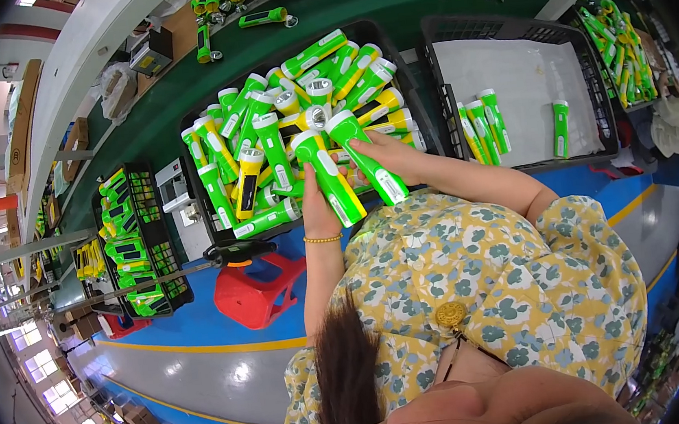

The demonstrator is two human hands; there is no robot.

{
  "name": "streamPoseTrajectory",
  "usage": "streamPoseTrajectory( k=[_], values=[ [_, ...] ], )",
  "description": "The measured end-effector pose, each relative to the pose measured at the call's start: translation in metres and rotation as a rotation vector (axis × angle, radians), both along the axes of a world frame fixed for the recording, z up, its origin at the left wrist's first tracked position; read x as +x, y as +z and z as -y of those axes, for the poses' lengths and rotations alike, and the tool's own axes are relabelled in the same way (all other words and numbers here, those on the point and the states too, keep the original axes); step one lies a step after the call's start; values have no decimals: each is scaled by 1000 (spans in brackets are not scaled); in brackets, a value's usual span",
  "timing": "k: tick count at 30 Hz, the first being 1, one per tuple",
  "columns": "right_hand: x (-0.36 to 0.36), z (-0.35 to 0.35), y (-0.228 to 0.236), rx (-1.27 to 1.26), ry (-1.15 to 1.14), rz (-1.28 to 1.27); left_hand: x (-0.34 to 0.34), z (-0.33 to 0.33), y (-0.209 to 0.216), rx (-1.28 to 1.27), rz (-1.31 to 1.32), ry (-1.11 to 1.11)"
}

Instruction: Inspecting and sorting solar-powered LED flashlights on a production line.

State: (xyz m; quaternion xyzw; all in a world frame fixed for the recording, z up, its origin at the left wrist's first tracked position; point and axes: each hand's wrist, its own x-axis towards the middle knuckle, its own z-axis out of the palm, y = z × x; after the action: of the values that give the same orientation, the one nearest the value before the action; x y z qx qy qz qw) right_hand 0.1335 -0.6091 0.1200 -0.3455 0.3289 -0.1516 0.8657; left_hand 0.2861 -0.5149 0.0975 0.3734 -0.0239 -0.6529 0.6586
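My left hand (318, 211), with a yellow beaded bracelet at the wrist, is wrapped round a green and yellow flashlight (326, 176) with a white head. In my right hand (394, 156) is a second flashlight, a green one (365, 159) with a white head. Both are held side by side, heads pointing away from me, over the near edge of a black crate (421, 126). Heaped in that crate are many green, yellow and white flashlights, among them a yellow one with a dark panel (248, 180). My fingers partly hide behind the two held flashlights.
Right of the heap stands a black crate (439, 80) lined with white sheet, holding several flashlights (492, 119). A green work surface (369, 9) carries more flashlight parts. Left are a stacked crate (167, 269) of flashlights and a red stool (253, 294).
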Motion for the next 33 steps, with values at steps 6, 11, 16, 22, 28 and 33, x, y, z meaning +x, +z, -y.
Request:
streamPoseTrajectory(
  k=[6,11,16,22,28,33],
  values=[
    [1,-9,5,-208,-18,11,-2,-1,0,-62,-3,-28],
    [-6,-9,20,34,19,253,-6,-3,9,-92,20,-28],
    [-11,-11,20,-92,7,171,-6,-9,10,-132,-33,-30],
    [-9,-10,25,-247,22,-16,-6,-8,11,-219,-239,-35],
    [-9,-9,36,112,-71,48,-3,-11,16,-202,-541,-46],
    [-13,-1,9,319,36,274,-2,-13,21,-186,-638,-22]
  ],
)
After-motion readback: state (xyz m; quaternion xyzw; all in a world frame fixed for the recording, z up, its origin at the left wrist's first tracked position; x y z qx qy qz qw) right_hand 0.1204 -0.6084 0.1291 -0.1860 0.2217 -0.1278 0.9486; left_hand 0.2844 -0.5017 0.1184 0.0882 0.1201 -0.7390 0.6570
